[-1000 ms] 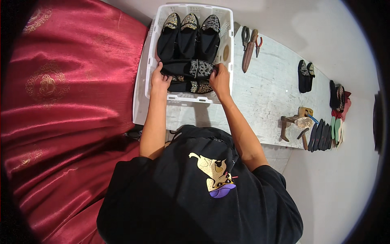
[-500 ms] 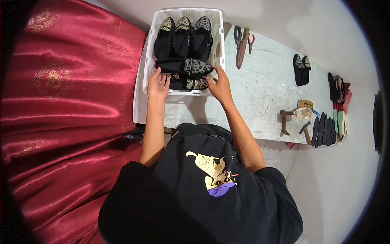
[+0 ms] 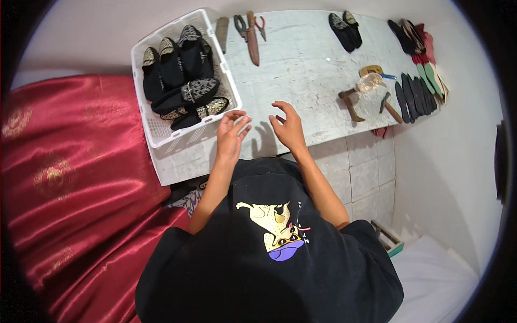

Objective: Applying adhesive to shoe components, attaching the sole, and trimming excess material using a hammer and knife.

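Observation:
Both of my hands are raised over the near part of the white worktable (image 3: pixel 301 59), holding nothing. My left hand (image 3: pixel 231 134) has its fingers apart, close beside the right corner of a white plastic basket (image 3: pixel 237 105). A short way to its right, my right hand (image 3: pixel 290 128) has its fingers loosely bent and apart. In the basket lie several black slip-on shoes with patterned uppers. A black shoe with a grey-patterned upper (image 3: pixel 188 96) rests crosswise on top near the front, above a shoe with a gold-patterned upper (image 3: pixel 202 113).
Behind the basket's right side lie pliers (image 3: pixel 241 26), a sheathed knife (image 3: pixel 252 46) and red-handled pliers (image 3: pixel 261 28). Farther right are a pair of black shoes (image 3: pixel 346 32), a hammer (image 3: pixel 351 105), a smaller hammer (image 3: pixel 392 109) and black insoles (image 3: pixel 413 99). Red cloth (image 3: pixel 91 161) hangs at left.
My hands have let go of the grey-patterned shoe, which stays in the basket, and drawn back off the basket to the right. The view has turned toward the right.

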{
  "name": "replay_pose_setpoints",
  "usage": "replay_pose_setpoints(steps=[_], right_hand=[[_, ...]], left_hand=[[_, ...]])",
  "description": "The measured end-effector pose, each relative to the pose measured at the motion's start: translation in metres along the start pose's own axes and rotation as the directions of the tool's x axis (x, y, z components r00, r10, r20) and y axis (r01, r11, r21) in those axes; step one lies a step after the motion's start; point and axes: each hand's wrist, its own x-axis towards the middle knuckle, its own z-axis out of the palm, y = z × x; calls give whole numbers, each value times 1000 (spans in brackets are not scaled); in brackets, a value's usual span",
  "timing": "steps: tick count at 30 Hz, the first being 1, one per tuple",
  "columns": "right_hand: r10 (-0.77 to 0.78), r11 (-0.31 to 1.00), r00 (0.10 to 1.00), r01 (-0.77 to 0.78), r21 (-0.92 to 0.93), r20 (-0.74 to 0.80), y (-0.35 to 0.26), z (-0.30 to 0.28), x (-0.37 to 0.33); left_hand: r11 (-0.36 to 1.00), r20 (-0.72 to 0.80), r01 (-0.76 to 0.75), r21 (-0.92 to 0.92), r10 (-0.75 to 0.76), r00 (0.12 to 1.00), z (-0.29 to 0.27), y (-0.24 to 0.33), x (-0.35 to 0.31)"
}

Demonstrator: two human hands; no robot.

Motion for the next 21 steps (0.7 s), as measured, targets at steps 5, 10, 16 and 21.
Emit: replay_pose_setpoints(steps=[5, 10, 16, 21], right_hand=[[151, 988, 978, -149, 30, -147, 30, -51, -26], [220, 975, 946, -212, 60, -238, 56, -104, -48], [202, 978, 945, -182, 99, -257, 82, -171, -58], [200, 977, 943, -171, 127, -265, 96, -237, -61]], left_hand=[[978, 160, 103, 179, -132, 978, 37, -22, 1], [960, 230, 105, 261, -167, 959, 70, -40, 10], [940, 233, 123, 319, -204, 951, 124, -71, 10], [942, 215, 183, 281, -247, 945, 175, -121, 0]])
